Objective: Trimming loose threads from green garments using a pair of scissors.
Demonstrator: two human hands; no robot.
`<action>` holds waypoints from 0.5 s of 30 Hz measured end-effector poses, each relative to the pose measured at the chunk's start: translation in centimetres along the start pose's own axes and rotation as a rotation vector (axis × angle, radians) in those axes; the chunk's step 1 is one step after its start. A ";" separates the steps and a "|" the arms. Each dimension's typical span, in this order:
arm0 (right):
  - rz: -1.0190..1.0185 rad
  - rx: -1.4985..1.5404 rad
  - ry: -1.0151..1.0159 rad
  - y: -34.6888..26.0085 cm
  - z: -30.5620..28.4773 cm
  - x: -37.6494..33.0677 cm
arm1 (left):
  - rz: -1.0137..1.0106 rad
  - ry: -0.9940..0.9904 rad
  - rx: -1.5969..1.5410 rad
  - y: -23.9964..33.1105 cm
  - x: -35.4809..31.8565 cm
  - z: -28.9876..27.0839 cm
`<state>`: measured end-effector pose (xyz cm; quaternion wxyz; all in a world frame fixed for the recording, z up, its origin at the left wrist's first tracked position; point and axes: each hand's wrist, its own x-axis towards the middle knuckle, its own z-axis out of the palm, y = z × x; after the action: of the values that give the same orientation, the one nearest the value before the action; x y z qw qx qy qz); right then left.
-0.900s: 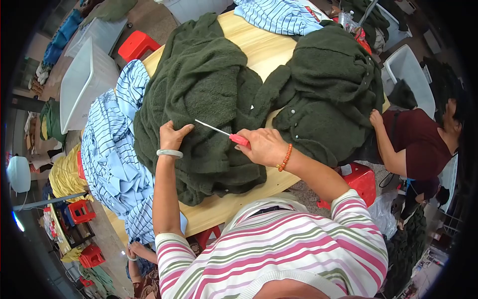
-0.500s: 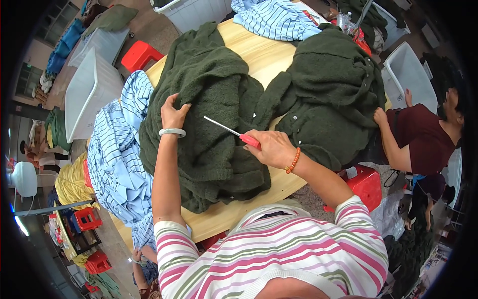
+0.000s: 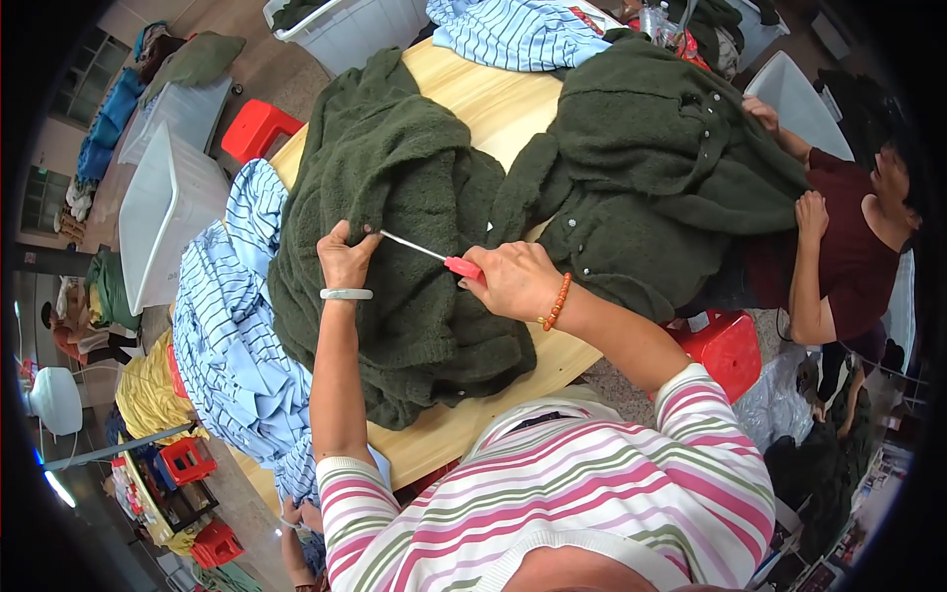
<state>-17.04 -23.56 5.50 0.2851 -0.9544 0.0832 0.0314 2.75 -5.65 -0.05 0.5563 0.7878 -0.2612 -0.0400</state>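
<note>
Left hand [image 3: 345,259] pinches the dark green knitted cardigan [image 3: 404,227] on the counter [image 3: 483,99]; right hand [image 3: 513,281] clasps a red-handled seam ripper [image 3: 434,257], tip at the fabric; work apparently midway.

Your left hand [image 3: 345,259] is curled in a pinch, forearm straight out; your right hand [image 3: 513,281] is fisted tight, elbow bent.
</note>
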 end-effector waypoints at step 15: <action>0.015 0.029 -0.058 -0.7 -0.8 -1.0 | -0.174 -0.181 -0.025 0.2 -1.1 0.0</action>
<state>-17.87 -23.32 6.64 0.3011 -0.9481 0.0826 0.0600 1.78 -5.19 -0.14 0.5348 0.7936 -0.2407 -0.1623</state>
